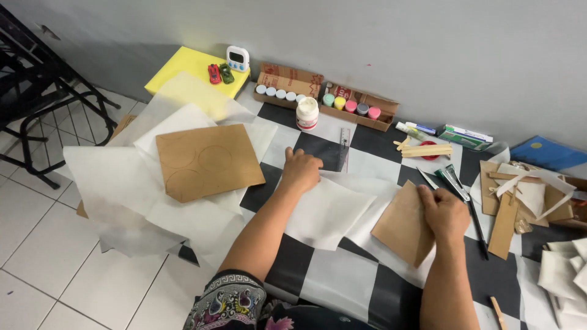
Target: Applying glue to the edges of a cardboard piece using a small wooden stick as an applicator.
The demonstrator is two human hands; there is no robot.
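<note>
From the head camera, two hands are at work on a black-and-white checked mat (318,269).

The left hand (301,171) lies curled, knuckles up, on a white paper sheet (324,211). Its fingers are together, but I cannot tell if they grip anything. Just past its fingertips is one clear ruler (344,148). Farther past that stands one white jar (307,113). Far out to its left lies one big brown board (206,160) with three circles marked on it, on a pile of thin white sheets (116,183).

The right hand (444,212) is closed on the top corner of one small brown card (403,225). The card lies tilted on white paper, just left of the hand. Just past this hand's fingers lie scissors (454,181) and a thin black stick (476,221).

Far past both hands, by the wall, are two boxes of paint pots: five white lids (280,93) and five coloured lids (348,105). On a yellow block (183,67) sit two toy cars (220,73) and one timer (237,58).
</note>
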